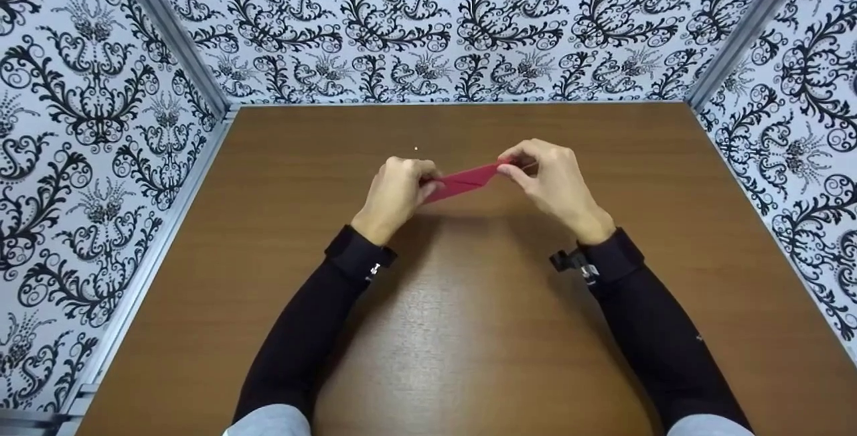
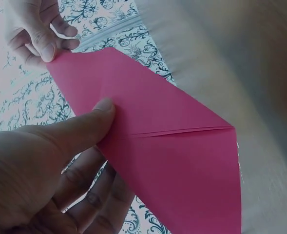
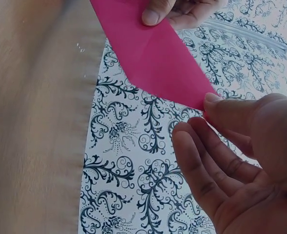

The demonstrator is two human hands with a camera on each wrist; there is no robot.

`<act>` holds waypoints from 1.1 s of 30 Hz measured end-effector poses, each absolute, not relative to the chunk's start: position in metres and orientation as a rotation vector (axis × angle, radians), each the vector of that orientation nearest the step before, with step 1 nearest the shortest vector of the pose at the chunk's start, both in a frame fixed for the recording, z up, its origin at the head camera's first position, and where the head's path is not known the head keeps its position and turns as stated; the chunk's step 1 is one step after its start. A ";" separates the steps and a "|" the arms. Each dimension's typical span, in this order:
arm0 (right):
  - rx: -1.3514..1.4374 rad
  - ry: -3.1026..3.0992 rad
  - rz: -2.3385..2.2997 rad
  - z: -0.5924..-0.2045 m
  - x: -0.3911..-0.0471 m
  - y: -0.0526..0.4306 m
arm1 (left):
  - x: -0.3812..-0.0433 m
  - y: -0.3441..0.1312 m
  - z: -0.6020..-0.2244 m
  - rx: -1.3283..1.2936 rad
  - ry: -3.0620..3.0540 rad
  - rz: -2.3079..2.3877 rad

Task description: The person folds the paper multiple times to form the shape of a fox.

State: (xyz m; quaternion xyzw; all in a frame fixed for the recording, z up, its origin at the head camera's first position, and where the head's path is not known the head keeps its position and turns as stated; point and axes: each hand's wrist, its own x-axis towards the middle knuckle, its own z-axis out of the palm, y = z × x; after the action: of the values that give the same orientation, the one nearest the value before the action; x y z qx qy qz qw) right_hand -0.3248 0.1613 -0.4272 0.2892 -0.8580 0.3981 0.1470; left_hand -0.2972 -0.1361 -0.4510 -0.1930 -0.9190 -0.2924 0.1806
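Observation:
A folded sheet of pink-red paper [image 1: 465, 181] is held up above the brown table between both hands. In the left wrist view the folded paper [image 2: 182, 141] shows slanted edges and two folded edges meeting in a line across its middle. My left hand [image 1: 396, 191] pinches its long edge, thumb on the near face and fingers behind. With thumb and fingertips my right hand [image 1: 552, 178] pinches the pointed corner at the other end. The right wrist view shows that corner of the paper [image 3: 167, 73] under the right thumb, the other fingers loosely bent below.
The brown wooden table [image 1: 469, 355] extends all around beneath the hands. Walls with black scroll patterns [image 1: 415, 27] rise at the back and both sides, joined by metal corner posts [image 1: 171, 34]. A tiny pale speck [image 1: 416, 148] lies on the table beyond the left hand.

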 end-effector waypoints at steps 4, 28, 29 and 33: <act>0.774 -2.465 1.207 -0.428 -0.325 0.163 | -0.296 -0.138 -0.449 -0.516 -2.558 -0.917; 0.798 -2.388 1.547 -0.437 -0.325 0.149 | -0.296 -0.121 -0.452 -0.491 -2.246 -1.370; 0.799 -2.378 1.580 -0.437 -0.325 0.148 | -0.295 -0.120 -0.452 -0.491 -2.244 -1.387; 0.812 -2.322 1.715 -0.437 -0.325 0.148 | -0.294 -0.117 -0.450 -0.472 -2.233 -1.459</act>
State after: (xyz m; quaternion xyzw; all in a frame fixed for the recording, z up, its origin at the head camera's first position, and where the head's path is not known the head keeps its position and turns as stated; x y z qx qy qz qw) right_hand -0.3249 0.1482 -0.4366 0.2702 -0.7722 0.5706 0.0714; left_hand -0.2942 -0.1169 -0.4502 -0.1703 -0.8051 -0.5260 0.2149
